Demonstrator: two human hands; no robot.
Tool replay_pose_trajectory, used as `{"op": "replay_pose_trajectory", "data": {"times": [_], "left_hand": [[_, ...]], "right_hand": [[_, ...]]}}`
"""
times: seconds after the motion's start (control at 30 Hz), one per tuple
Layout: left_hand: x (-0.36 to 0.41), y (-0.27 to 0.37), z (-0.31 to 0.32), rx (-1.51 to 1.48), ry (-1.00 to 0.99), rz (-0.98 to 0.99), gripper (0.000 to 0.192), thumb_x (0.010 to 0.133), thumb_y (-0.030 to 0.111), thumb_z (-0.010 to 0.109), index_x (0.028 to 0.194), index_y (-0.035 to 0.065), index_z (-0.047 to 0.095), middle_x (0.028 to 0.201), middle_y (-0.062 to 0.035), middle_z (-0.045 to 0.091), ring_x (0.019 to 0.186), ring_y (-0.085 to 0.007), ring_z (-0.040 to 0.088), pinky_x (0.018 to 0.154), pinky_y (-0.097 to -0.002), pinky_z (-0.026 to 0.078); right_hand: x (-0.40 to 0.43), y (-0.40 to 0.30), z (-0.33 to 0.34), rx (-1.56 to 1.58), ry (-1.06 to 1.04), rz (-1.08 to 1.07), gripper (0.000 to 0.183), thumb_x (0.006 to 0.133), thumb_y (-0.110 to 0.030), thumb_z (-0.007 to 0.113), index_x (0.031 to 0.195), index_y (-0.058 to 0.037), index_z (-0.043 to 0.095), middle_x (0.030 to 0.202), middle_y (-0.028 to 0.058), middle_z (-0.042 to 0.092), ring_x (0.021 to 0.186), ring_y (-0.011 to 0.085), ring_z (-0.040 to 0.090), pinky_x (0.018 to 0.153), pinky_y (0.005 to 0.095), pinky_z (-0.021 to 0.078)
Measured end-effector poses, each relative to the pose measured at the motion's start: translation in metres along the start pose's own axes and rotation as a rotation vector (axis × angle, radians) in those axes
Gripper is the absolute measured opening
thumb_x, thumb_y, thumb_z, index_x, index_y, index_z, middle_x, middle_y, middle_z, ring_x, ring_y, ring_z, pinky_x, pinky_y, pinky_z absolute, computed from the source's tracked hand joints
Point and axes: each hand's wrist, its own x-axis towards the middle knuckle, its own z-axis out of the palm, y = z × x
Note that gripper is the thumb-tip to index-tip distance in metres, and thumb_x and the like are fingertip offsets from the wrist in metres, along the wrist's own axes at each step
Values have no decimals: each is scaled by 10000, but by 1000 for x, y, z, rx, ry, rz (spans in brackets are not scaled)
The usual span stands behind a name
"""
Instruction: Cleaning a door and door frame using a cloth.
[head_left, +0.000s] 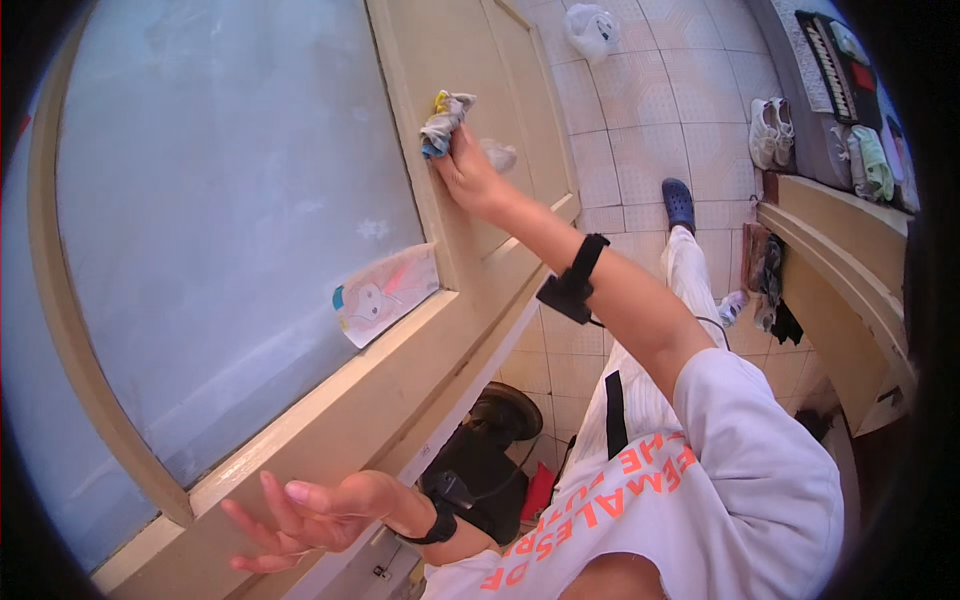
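Observation:
My right hand (471, 174) reaches out and pinches a crumpled grey-white cloth (446, 124) with yellow and blue parts. The cloth lies against the beige frame (401, 67) beside a large frosted glass pane (240, 165). A paper drawing of a face (386, 294) sits at the corner of the pane. At the lower left, my left hand (315, 521) is held palm up in front of the frame's rail (322, 405), fingers apart and holding nothing. Black straps are around both arms.
A white plastic bag (592, 31) lies on the tiled floor (645, 97). White shoes (771, 133) and a keyboard instrument (827, 67) are at the right. Below the frame stand a round dark base (510, 409) and a black object (480, 472). A blue clog (678, 202) is on my foot.

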Motion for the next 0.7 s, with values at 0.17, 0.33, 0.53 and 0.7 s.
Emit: {"op": "replay_pose_trajectory", "data": {"times": [0.17,0.33,0.53,0.7], "left_hand": [[-3,-3,6,7,85,1,285,982,242,536,997,38,734,1307,-210,644,1431,-324,364,1225,-574,112],[4,4,0,41,8,1,300,985,238,503,992,45,733,1312,-210,642,1434,-318,360,1230,-575,102],[7,7,2,99,13,37,356,995,236,432,998,23,718,1255,-198,660,1380,-319,453,1233,-568,120],[6,7,-4,111,-94,10,393,997,241,406,980,-7,711,1231,-205,665,1379,-319,461,1235,-561,123]], "right_hand": [[-92,-11,24,109,12,108,619,967,-163,601,1497,21,340,1425,259,458,1351,454,426,1166,440,336],[-84,1,16,-17,25,75,618,965,-175,595,1494,20,343,1415,276,464,1350,463,426,1162,468,341],[-17,-3,0,-93,-33,77,612,953,-180,606,1478,14,359,1412,300,456,1312,500,427,1113,510,373],[-97,-17,11,-59,-49,164,678,915,-207,652,1478,22,351,1445,306,438,1330,500,418,1124,507,371]]}}
